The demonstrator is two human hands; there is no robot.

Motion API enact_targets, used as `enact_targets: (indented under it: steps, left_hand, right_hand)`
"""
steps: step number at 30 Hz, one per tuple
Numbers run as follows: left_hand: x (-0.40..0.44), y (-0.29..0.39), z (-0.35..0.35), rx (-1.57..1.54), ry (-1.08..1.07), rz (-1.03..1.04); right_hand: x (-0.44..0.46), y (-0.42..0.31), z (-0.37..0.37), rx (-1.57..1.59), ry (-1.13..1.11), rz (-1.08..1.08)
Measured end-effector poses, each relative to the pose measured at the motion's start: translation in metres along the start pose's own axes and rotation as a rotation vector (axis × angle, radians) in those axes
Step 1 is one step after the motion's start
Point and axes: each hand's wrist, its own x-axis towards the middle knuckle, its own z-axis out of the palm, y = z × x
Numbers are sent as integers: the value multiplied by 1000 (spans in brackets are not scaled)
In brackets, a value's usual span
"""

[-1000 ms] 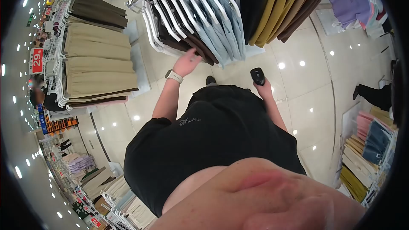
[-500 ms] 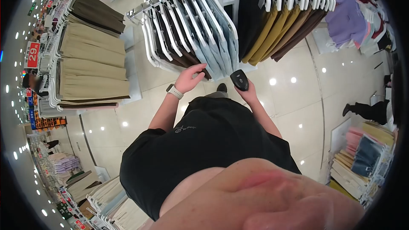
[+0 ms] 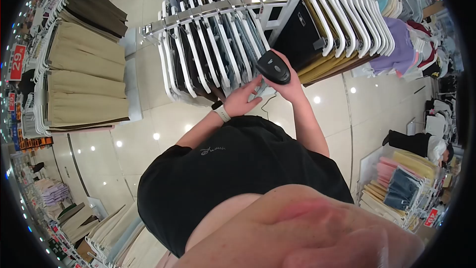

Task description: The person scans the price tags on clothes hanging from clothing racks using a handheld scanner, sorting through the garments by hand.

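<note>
My right hand is wrapped round a black handheld barcode scanner, held up at the near end of a clothes rack. To its left, my left hand, with a pale-banded watch on the wrist, reaches in with fingers stretched out and apart. Its fingertips are at the lower part of the light blue jeans; whether they touch the cloth I cannot tell. White hangers carry the jeans and darker trousers on a metal rail.
Black and mustard trousers hang on the rack to the right, beside purple tops. Beige trousers hang on the left near a red price sign. Another person is at the far right.
My right hand has raised the scanner forward to the hangers. My left hand has moved right and slightly down, close below the scanner. The view has shifted a little.
</note>
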Motion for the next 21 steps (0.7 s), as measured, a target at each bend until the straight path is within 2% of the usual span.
enact_targets:
  steps: [3,4,7,11,13,16,19,21]
  left_hand:
    - [9,2,8,10,-45,-43]
    - [12,-6,15,39,16,-19]
    - [21,-11,14,173,25,86]
    - [26,11,2,16,11,-47]
    - [27,26,-1,48,27,-60]
    - [24,50,-8,179,-2,-78]
    - [18,80,-20,315,-49,-141]
    - [12,104,-27,267,135,-29]
  right_hand:
    - [8,20,-4,128,-80,126]
    - [10,18,-7,154,-95,133]
    - [19,1,-9,244,-144,147]
    - [20,11,-9,294,-97,123]
    - [17,12,-5,341,-76,122]
    - [13,21,-3,242,-84,111]
    - [15,16,0,437,-115,223]
    - [24,22,-14,586,-207,331]
